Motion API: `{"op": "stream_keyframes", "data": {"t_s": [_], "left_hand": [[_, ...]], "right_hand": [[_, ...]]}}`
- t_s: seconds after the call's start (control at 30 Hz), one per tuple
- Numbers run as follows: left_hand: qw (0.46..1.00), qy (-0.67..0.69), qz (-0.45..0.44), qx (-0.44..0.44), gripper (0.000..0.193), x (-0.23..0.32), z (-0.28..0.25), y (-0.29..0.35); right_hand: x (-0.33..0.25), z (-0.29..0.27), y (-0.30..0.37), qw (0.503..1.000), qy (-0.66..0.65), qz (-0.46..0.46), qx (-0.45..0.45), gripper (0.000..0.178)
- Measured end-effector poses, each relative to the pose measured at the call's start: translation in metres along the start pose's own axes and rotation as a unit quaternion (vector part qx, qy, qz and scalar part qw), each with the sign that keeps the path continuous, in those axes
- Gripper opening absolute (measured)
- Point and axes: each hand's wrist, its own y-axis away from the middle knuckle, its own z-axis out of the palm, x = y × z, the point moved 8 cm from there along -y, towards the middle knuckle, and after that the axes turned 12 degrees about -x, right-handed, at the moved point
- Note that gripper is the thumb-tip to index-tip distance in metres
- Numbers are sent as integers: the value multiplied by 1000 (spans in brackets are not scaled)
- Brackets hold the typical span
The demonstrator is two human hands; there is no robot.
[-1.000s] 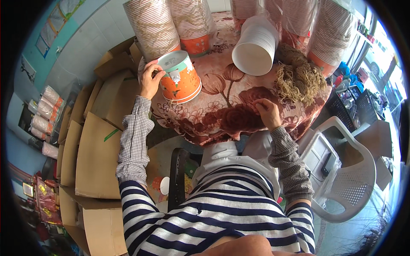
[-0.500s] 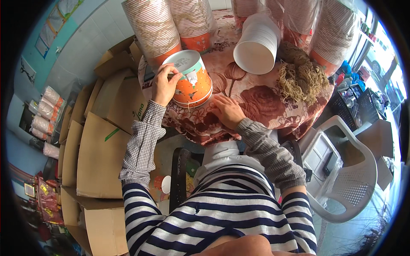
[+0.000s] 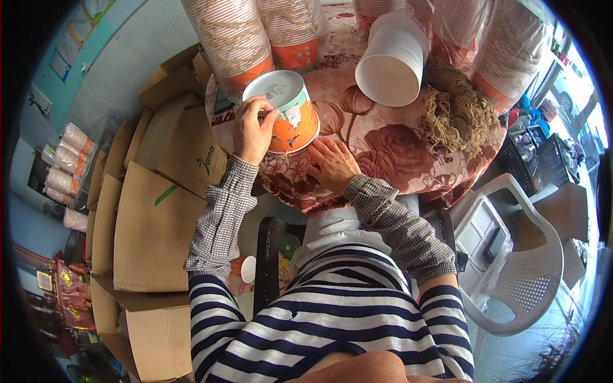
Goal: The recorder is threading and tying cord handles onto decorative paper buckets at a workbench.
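Observation:
An orange paper bucket [image 3: 299, 131] with a teal band stands on the near left part of the table, its white disc-shaped end facing up. At that upper edge my left hand [image 3: 255, 127] grips the bucket between thumb and fingers. My right hand [image 3: 333, 166] lies on the tablecloth [image 3: 389, 153] with its fingers spread, the tips close to the bucket's lower rim. A thin strand of string shows at the rim's near side; whether the right fingertips touch it I cannot tell. To the right lies a loose bundle of tan string [image 3: 461, 124].
A bagged stack of white buckets [image 3: 389, 76] lies on its side at the back, between tall bagged stacks of orange buckets [image 3: 242, 67]. Open cardboard boxes [image 3: 150, 230] crowd the left. A white plastic chair [image 3: 527, 274] and black crates [image 3: 559, 159] stand at the right.
My right hand has shifted slightly left, closer to the bucket's lower rim. My left hand keeps its grip on the upper edge. The view has shifted a little.

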Motion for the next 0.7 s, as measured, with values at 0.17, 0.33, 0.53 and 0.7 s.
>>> {"op": "stream_keyframes", "data": {"t_s": [0.17,0.33,0.53,0.7], "left_hand": [[1000,3,-18,-1,20,3,1,-1],[999,3,-34,-4,21,-1,3,2],[1000,-20,3,-9,21,-11,0,0],[999,-28,27,-20,20,-40,-13,-14]], "right_hand": [[2,0,-1,1000,-8,2,1,57],[0,1,-2,1000,-7,-3,-1,58],[-5,7,-10,999,-23,14,-19,54],[-26,17,-25,995,-95,-23,-37,46]]}}
